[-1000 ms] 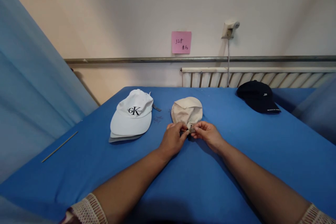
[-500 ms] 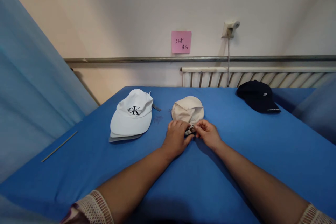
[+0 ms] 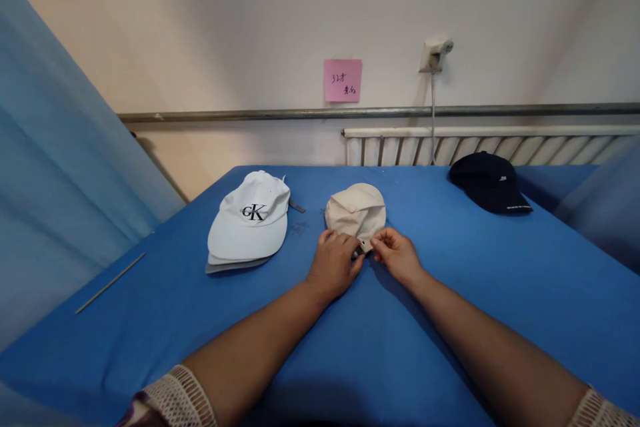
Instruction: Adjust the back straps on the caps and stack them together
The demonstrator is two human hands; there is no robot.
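Observation:
A beige cap point(image 3: 356, 210) lies in the middle of the blue-covered surface, its back strap turned towards me. My left hand point(image 3: 336, 260) grips the near left edge of the cap at the strap point(image 3: 364, 247), fingers curled over it. Against the strap's right side, my right hand point(image 3: 396, 253) pinches with thumb and forefinger. A small dark opening and buckle area shows between the two hands; its detail is partly hidden by my fingers.
A white cap point(image 3: 253, 213) with dark lettering rests on a grey one at left. To the far right sits a black cap point(image 3: 490, 180). A thin stick point(image 3: 110, 283) lies near the left edge, beside a blue curtain point(image 3: 75, 147). Behind are a radiator point(image 3: 390, 150) and metal rail point(image 3: 280, 114).
Between my hands the strap has shifted: the shiny buckle seen earlier is now mostly covered and a beige strap piece shows by my right fingertips. The view has moved slightly.

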